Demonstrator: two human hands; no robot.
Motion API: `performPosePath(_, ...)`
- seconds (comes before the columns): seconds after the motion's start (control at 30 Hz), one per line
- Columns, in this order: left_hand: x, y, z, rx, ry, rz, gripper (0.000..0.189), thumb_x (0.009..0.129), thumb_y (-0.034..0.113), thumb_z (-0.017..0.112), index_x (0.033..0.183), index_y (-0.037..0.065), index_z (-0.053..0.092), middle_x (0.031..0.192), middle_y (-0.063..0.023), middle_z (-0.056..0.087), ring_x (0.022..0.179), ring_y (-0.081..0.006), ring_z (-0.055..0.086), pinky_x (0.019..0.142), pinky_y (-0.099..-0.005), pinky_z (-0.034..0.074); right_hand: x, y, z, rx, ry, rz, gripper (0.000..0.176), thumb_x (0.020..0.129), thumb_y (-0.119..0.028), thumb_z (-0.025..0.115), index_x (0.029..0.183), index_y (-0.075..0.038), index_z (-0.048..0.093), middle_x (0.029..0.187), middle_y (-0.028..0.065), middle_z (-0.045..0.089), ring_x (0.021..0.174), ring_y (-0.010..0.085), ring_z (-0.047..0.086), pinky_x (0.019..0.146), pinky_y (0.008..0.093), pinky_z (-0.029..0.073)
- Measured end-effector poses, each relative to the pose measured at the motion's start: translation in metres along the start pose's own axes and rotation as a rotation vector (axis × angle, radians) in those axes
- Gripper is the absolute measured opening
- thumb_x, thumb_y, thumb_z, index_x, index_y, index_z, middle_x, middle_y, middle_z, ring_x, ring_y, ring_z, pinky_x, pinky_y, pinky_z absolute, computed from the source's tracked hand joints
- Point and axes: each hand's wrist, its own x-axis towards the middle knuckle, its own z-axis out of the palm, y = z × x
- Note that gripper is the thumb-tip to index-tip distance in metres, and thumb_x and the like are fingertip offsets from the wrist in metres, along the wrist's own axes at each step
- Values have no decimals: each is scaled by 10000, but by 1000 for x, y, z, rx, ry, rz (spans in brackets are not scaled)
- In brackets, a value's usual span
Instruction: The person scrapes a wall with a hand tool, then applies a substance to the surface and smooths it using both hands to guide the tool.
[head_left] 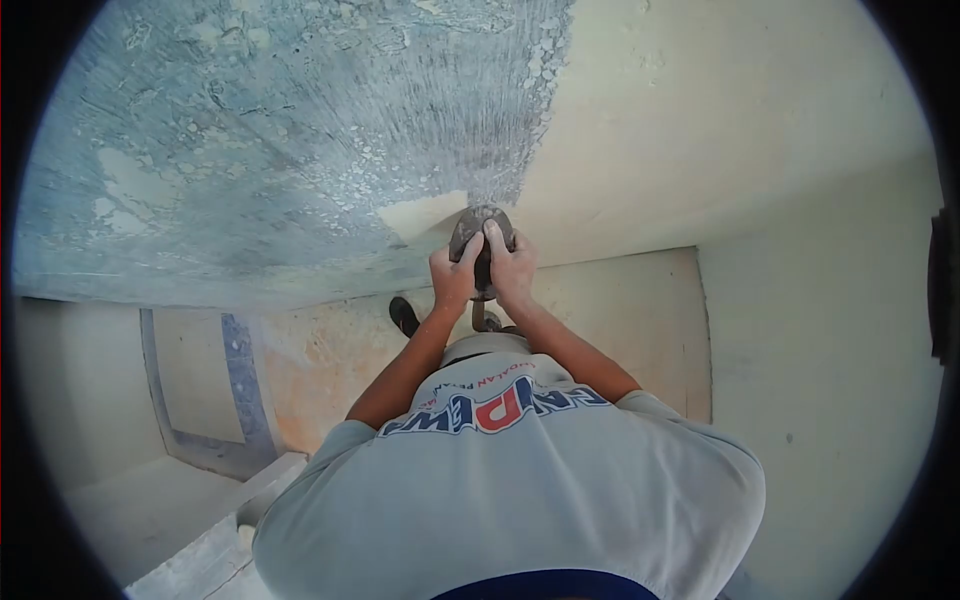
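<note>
Both my hands are closed around a dark, dusty oval hand tool (466, 232), held against the wall in front of my chest. My left hand (452, 276) grips its left side, and my right hand (512, 268) grips its right side. Both thumbs lie along the face toward me. The tool's working side is hidden. Above it, the wall (420, 110) is scraped and streaked blue-grey, with flaking pale spots. A smooth cream patch (425, 216) lies just left of the tool, and a larger cream wall area (680, 120) spreads to the right.
Below is a dusty, stained floor (300, 345), with a dark shoe (403, 316) on it. A plain side wall (820, 400) stands at right. A blue-bordered panel (240, 380) is at lower left, near a pale ledge (215, 550). A dark object (940, 285) sits at the far right edge.
</note>
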Motion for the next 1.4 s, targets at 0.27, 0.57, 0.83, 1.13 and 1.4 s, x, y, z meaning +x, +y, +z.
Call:
performPosePath(0.27, 3, -7, 5, 18, -7, 80, 269, 915, 204, 717, 955, -63, 717, 818, -43, 715, 777, -76, 614, 709, -291, 518, -2, -20, 0, -15, 62, -63, 348, 921, -293, 717, 819, 37, 674, 664, 65, 622, 644, 99, 506, 606, 324, 467)
performPosePath(0.57, 8, 4, 13, 51, -34, 71, 266, 906, 201, 731, 945, -62, 717, 827, -47, 720, 762, -76, 605, 695, -289, 515, 1, -33, -7, -44, 53, -62, 321, 937, -287, 703, 852, 21, 684, 756, 35, 646, 688, 89, 530, 618, 295, 463)
performPosePath(0.83, 7, 3, 20, 28, -12, 117, 264, 912, 208, 729, 944, -54, 717, 796, -30, 709, 749, -71, 598, 685, -283, 507, 9, -20, -10, 43, 50, -74, 312, 934, -277, 712, 838, 18, 681, 721, 29, 627, 680, 88, 522, 605, 294, 458)
performPosePath(1.13, 15, 11, 19, -5, 10, 132, 275, 916, 219, 725, 949, -54, 719, 811, -45, 712, 758, -77, 600, 691, -288, 507, 13, -46, -5, -68, 67, -176, 402, 912, -346, 720, 774, 25, 651, 635, 72, 599, 618, 107, 498, 564, 343, 438)
performPosePath(1.4, 8, 21, 16, -13, 67, 159, 250, 905, 189, 730, 968, -53, 726, 832, -43, 723, 799, -76, 618, 732, -287, 518, 6, -59, -5, -90, -28, -164, 340, 930, -293, 708, 911, 46, 714, 762, 67, 682, 702, 112, 577, 650, 328, 495)
